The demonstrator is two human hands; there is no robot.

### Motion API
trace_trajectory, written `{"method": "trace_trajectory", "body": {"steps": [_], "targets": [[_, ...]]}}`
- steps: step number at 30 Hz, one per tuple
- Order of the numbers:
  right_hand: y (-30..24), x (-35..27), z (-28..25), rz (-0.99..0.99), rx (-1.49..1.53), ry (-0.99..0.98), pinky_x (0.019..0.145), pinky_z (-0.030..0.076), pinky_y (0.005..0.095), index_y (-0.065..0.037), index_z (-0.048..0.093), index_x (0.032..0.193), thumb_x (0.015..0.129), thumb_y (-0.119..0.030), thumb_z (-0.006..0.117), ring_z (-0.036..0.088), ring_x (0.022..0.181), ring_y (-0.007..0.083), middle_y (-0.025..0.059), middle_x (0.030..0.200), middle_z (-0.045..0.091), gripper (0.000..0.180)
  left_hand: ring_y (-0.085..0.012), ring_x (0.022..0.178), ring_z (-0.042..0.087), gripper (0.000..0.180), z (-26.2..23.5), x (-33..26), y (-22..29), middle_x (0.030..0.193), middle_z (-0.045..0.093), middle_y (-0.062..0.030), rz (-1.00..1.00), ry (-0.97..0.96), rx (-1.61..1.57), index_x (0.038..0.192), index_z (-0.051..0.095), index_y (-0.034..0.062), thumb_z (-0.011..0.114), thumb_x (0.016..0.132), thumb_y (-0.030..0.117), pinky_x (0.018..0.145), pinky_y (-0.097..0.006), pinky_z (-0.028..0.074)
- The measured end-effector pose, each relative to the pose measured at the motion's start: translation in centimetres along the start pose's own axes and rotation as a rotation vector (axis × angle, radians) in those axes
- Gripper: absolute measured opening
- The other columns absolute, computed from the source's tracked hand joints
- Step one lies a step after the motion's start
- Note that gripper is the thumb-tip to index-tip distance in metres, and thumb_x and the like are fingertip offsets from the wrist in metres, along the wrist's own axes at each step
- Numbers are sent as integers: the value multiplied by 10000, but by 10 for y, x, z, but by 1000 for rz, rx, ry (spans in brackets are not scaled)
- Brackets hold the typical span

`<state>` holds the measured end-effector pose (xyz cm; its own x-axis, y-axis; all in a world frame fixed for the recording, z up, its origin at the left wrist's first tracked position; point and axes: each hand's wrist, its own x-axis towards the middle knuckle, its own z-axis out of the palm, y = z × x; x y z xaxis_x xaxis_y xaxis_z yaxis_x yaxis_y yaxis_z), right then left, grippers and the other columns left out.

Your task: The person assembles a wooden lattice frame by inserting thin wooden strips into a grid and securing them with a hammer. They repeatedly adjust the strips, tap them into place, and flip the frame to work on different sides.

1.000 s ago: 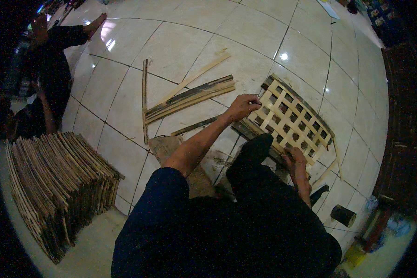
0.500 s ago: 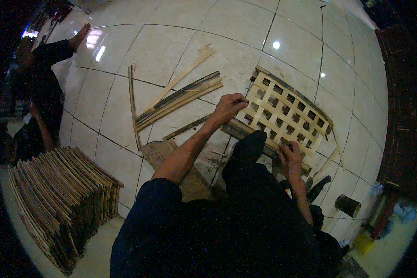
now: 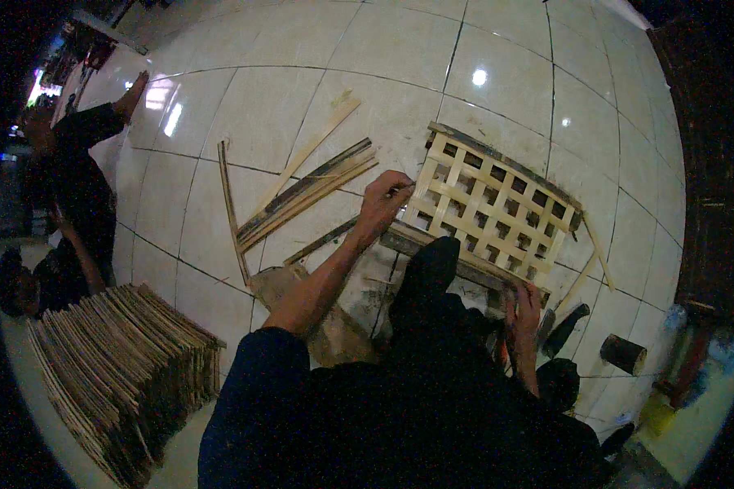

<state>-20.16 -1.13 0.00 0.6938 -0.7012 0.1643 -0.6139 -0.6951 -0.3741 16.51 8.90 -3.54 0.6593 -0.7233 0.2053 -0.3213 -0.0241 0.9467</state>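
Down on the white tiled floor (image 3: pixel 245 90) lies one woven bamboo lattice panel (image 3: pixel 497 208), just ahead of the person's knee. Its left edge is where the left hand (image 3: pixel 383 204) sits, fingers curled together around what looks like a thin strip, though the grip is too small to make out fully. The right hand (image 3: pixel 523 306) presses on the panel's near right corner, fingers bent over the edge. To the left, one bundle of long bamboo strips (image 3: pixel 306 196) lies slanted, with two single strips beside it. One large stack of slats (image 3: pixel 114 367) stands at lower left. One dark short cylinder (image 3: pixel 624 354) rests at the right.
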Motion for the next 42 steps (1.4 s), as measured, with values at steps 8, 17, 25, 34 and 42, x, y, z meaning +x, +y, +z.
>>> {"method": "trace_trajectory", "body": {"steps": [8, 17, 25, 34, 42], "targets": [[77, -174, 34, 456, -14, -311, 724, 482, 465, -72, 481, 1328, 882, -204, 586, 570, 875, 406, 222, 1011, 566, 476, -156, 758, 626, 132, -21, -25, 42, 835, 678, -96, -252, -32, 111, 942, 674, -9, 669, 844, 78, 703, -275, 488], [132, -217, 71, 635, 439, -93, 610, 480, 367, -33, 475, 1282, 940, -285, 527, 579, 728, 260, 133, 869, 594, 428, -254, 982, 608, 166, -11, -52, 30, 989, 681, -85, 43, -90, 149, 928, 700, 53, 723, 765, 69, 865, -358, 475], [-30, -60, -55, 514, 675, 5, 557, 443, 271, -63, 475, 1299, 1009, -266, 419, 512, 607, 125, 45, 806, 593, 358, -256, 1034, 586, 165, -13, -66, 21, 1000, 679, -65, 47, -85, 204, 911, 699, 56, 717, 748, 47, 929, -371, 443], [-82, 34, -38, 236, 521, -343, 588, 457, 420, -60, 487, 1255, 1000, -251, 434, 592, 659, 307, 176, 808, 622, 323, -251, 1042, 583, 174, -14, -66, 15, 1015, 682, -56, 118, -108, 258, 911, 696, 60, 709, 738, 36, 939, -368, 447], [-120, 65, -15, 143, 503, -581, 603, 467, 503, -90, 484, 1191, 993, -269, 447, 580, 686, 433, 226, 915, 622, 270, -248, 1031, 585, 197, -13, -67, 11, 987, 686, -50, 176, -77, 207, 902, 694, 66, 721, 713, 17, 931, -367, 443]]}}
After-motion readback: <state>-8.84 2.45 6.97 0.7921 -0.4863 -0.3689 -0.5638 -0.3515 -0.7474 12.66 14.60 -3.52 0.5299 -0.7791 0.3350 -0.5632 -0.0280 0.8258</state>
